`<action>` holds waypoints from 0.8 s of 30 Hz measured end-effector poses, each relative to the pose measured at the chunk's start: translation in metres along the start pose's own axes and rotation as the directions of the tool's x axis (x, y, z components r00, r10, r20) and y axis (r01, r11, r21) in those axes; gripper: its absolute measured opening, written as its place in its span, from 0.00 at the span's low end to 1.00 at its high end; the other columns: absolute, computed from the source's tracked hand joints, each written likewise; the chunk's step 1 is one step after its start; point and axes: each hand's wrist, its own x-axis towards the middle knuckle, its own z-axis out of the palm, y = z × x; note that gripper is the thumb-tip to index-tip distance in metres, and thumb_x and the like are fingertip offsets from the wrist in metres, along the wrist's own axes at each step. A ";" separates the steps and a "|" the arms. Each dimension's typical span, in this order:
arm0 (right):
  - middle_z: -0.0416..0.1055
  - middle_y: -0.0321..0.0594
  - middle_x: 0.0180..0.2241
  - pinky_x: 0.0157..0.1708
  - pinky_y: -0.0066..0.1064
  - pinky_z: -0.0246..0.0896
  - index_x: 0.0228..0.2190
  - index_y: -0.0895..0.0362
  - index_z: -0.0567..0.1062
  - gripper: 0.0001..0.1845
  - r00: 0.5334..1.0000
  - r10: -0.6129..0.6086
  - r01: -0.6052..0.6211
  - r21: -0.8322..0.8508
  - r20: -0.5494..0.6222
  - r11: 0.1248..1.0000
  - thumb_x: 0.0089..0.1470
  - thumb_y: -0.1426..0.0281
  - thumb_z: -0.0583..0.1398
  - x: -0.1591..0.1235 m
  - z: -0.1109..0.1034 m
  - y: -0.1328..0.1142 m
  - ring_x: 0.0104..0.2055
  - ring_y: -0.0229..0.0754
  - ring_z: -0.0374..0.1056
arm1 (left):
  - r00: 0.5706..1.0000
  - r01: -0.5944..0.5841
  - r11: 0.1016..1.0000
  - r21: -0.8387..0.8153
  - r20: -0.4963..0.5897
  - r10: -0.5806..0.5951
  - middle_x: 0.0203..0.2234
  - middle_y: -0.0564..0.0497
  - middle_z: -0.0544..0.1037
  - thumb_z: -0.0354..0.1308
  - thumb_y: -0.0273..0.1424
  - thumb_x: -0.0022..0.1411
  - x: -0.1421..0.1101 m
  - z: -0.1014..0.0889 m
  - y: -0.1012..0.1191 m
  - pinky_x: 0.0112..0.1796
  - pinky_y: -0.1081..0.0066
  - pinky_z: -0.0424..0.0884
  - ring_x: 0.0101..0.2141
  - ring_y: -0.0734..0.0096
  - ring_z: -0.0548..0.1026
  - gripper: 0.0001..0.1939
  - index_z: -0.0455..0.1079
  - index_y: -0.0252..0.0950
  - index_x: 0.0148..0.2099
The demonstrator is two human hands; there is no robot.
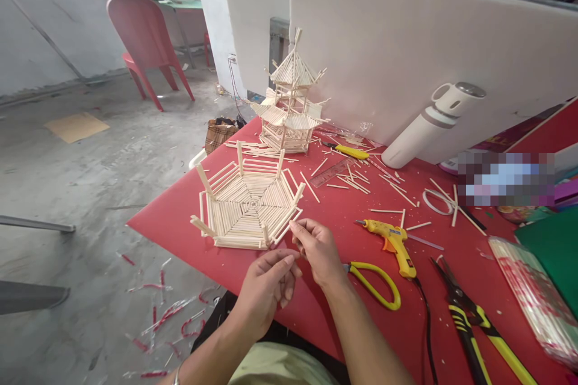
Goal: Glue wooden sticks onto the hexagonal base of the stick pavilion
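hexagonal stick base [230, 210], resting near the edge of a red table [171, 222] in front of the wearer, with upright posts [240, 159] at its corners and slender rails [239, 245] along its sides. right hand [318, 246]: thumb and forefinger brought close together at the near right rim; whether they grip a rail or only meet its end cannot be told. left hand [273, 280]: just below and beside the right, fingers curled and thumb drawn in towards the forefinger; any small thing between the tips is too fine to make out. beyond the base stands a tiered stick tower [295, 120]; a yellow glue gun [392, 240] lies to the right. handling (judged by eye): the base is probably very light and dry to the touch, stiff across its slatted floor but fragile at the joints. the posts and rails, being thin, would likely snap or come unstuck if used as handles; support is best given under the floor, or by a gentle pinch low at opposite sides.
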 end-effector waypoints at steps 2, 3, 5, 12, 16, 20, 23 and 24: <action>0.60 0.29 0.18 0.19 0.25 0.44 0.21 0.56 0.69 0.20 1.000 0.005 -0.005 -0.003 0.002 1.000 0.51 0.54 0.64 0.000 0.000 0.000 0.20 0.31 0.49 | 1.000 -0.003 1.000 -0.003 -0.001 0.003 0.21 0.52 0.77 0.68 0.38 0.51 0.000 0.000 0.000 0.13 0.79 0.51 0.12 0.84 0.62 0.17 0.75 0.31 0.38; 0.60 0.29 0.18 0.19 0.25 0.44 0.21 0.56 0.69 0.20 1.000 0.009 -0.009 -0.004 0.003 1.000 0.51 0.54 0.64 0.000 0.000 0.000 0.19 0.31 0.49 | 1.000 -0.004 1.000 -0.004 0.000 0.004 0.21 0.52 0.77 0.68 0.38 0.51 0.000 0.000 0.000 0.13 0.79 0.51 0.12 0.84 0.62 0.17 0.75 0.31 0.38; 0.60 0.29 0.18 0.19 0.25 0.44 0.21 0.56 0.69 0.20 1.000 0.009 -0.009 0.001 0.003 1.000 0.50 0.54 0.65 0.000 0.000 0.000 0.20 0.31 0.49 | 1.000 -0.005 1.000 -0.004 0.006 0.005 0.21 0.52 0.77 0.68 0.38 0.51 0.001 -0.001 -0.001 0.13 0.79 0.51 0.12 0.84 0.62 0.16 0.75 0.31 0.38; 0.61 0.29 0.18 0.19 0.25 0.45 0.21 0.56 0.69 0.20 1.000 0.005 -0.005 0.001 -0.005 1.000 0.50 0.55 0.65 -0.001 0.000 -0.001 0.20 0.31 0.50 | 1.000 0.001 1.000 0.001 0.004 -0.001 0.22 0.52 0.77 0.68 0.38 0.52 -0.001 -0.001 -0.002 0.13 0.79 0.51 0.12 0.84 0.62 0.16 0.75 0.32 0.38; 0.59 0.28 0.18 0.19 0.25 0.44 0.21 0.56 0.68 0.20 1.000 0.009 -0.009 0.010 0.005 1.000 0.51 0.55 0.65 0.000 0.000 -0.001 0.19 0.31 0.48 | 1.000 0.001 1.000 0.009 0.001 -0.001 0.21 0.52 0.76 0.68 0.38 0.51 -0.001 0.001 0.000 0.13 0.79 0.51 0.12 0.84 0.62 0.16 0.75 0.32 0.38; 0.59 0.28 0.18 0.19 0.25 0.44 0.21 0.56 0.68 0.20 1.000 0.011 -0.011 0.006 -0.001 1.000 0.50 0.55 0.65 0.000 0.001 -0.001 0.19 0.31 0.49 | 1.000 0.004 1.000 0.013 -0.004 -0.004 0.22 0.52 0.76 0.68 0.39 0.51 0.000 0.000 -0.001 0.13 0.79 0.52 0.12 0.84 0.62 0.16 0.75 0.32 0.38; 0.59 0.28 0.18 0.19 0.25 0.44 0.21 0.56 0.68 0.20 1.000 0.010 -0.010 0.008 -0.003 1.000 0.50 0.54 0.65 0.000 0.001 -0.001 0.19 0.31 0.49 | 1.000 0.002 1.000 0.015 -0.002 -0.002 0.22 0.52 0.77 0.68 0.38 0.51 -0.001 -0.001 -0.002 0.13 0.79 0.52 0.12 0.83 0.62 0.16 0.75 0.32 0.38; 0.59 0.28 0.18 0.19 0.25 0.44 0.21 0.56 0.68 0.20 1.000 0.011 -0.011 0.009 -0.002 1.000 0.50 0.54 0.65 -0.001 0.001 -0.001 0.19 0.31 0.49 | 1.000 0.001 1.000 0.015 -0.002 -0.001 0.22 0.52 0.77 0.68 0.38 0.52 -0.001 -0.001 -0.002 0.13 0.79 0.52 0.12 0.83 0.62 0.16 0.75 0.32 0.38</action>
